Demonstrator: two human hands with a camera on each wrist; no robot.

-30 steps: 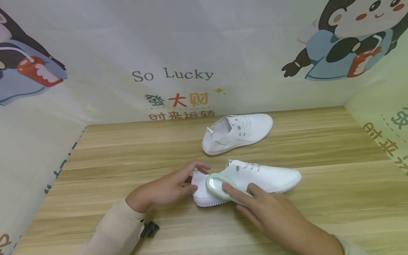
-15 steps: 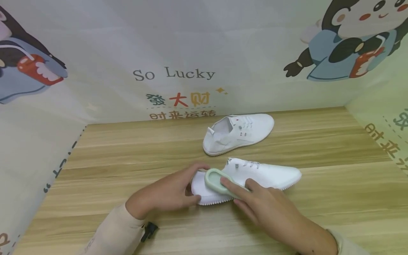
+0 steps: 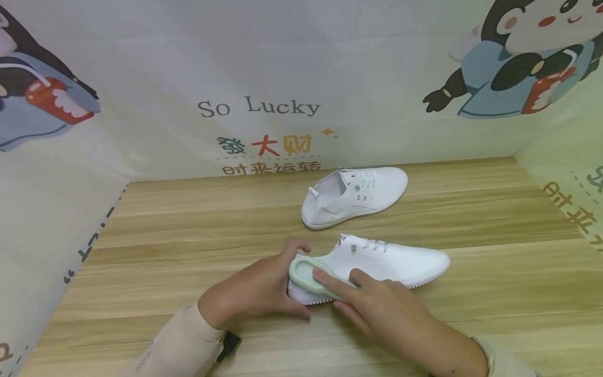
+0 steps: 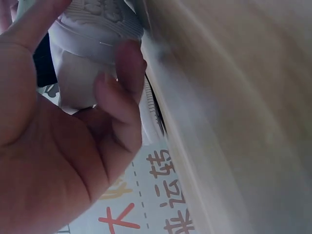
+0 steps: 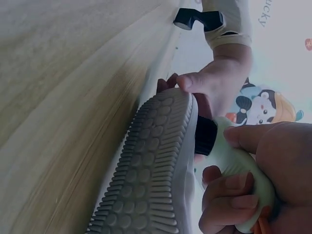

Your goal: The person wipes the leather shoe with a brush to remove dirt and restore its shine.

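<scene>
Well in from the left edge of the worktop, the left hand has its grip round the heel of the near shoe, thumb on the near side. The green brush lies over that heel, bristles against it. Beside the far edge sits the far shoe. The near shoe, roughly midway between the side edges, looks light, its upper soft and its ridged sole stiffer, so the heel seems the steadiest hold. The right hand grips the brush handle, forefinger on its back.
</scene>
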